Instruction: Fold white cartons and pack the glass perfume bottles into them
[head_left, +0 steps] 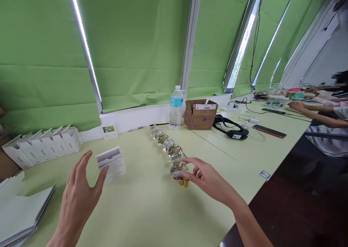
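Bottles [168, 144], shiny and clear, in 1 row along the bench [146, 210]; right hand [187, 168] at the near end, finger gap narrow, grip hard to confirm; left hand [80, 192] wide, near 1 open white box [116, 170].

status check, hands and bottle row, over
Left hand open, empty, near open white cardboard box. Right hand at nearest clear, rounded, gold-capped bottle, grip unclear. Nothing visibly blocking.

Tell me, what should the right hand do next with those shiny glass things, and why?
I'd say the right hand should gently pinch the nearest glass piece. Its thumb and finger are right at that end of the row, though I can't tell if they're touching. The left hand looks open, beside the white box.
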Tool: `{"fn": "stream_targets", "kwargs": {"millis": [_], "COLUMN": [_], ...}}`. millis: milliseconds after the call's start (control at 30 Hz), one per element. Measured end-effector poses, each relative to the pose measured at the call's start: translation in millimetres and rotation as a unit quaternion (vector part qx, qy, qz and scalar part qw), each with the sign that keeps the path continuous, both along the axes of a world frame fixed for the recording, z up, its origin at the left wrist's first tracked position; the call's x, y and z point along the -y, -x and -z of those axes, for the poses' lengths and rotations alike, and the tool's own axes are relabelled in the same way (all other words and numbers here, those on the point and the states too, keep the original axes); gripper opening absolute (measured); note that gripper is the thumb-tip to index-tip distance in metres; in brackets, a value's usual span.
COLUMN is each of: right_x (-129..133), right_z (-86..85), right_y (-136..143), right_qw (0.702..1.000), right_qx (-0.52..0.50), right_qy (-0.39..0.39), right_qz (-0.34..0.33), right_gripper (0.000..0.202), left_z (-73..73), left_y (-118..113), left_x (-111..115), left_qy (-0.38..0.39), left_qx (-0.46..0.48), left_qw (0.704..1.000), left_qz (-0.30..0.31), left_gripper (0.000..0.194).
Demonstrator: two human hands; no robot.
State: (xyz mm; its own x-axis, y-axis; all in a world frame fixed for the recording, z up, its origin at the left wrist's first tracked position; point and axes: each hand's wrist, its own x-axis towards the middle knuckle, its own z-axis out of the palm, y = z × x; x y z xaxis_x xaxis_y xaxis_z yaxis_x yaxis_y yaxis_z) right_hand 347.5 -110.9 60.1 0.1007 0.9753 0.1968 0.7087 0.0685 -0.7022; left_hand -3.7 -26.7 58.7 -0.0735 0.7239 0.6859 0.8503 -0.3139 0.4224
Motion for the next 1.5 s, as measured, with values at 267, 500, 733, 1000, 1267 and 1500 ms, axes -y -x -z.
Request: {"fn": "stream_targets", "kwargs": {"millis": [267,500,733,1000,1267,1500], "right_x": [-13.3,-26.7,-42.8,-28.5,-10.6,-17.4], "right_z": [6.7,-1.1,4.7,-3.2,19.3,26.9], "right_y": [6.5,25.5,70.2,63.6,27.7,33.1], "right_qw": [0.994,0.994,0.981,0.983,0.953,0.945], "right_qx": [-0.044,0.051,0.084,0.096,0.276,0.290], "right_qy": [0.081,0.029,0.035,0.028,0.021,-0.023], "right_qz": [-0.061,-0.090,-0.169,-0.155,-0.121,-0.150], "right_gripper": [0.042,0.041,0.039,0.038,0.026,0.028], "left_z": [12.3,28.0,35.1,41.6,42.9,38.2], "left_y": [-24.4,-31.6,-41.9,-58.2,-55.1,-54.3], "left_x": [11.9,9.9,16.7,20.9,19.6,21.1], "left_qy": [-0.140,-0.020,0.159,0.286,0.297,0.283], "left_qx": [-0.167,-0.224,-0.131,-0.004,0.018,0.017], "left_qw": [0.962,0.953,0.949,0.922,0.925,0.930], "left_qz": [0.164,0.205,0.240,0.261,0.238,0.235], "left_gripper": [0.022,0.019,0.037,0.036,0.033,0.030]}}
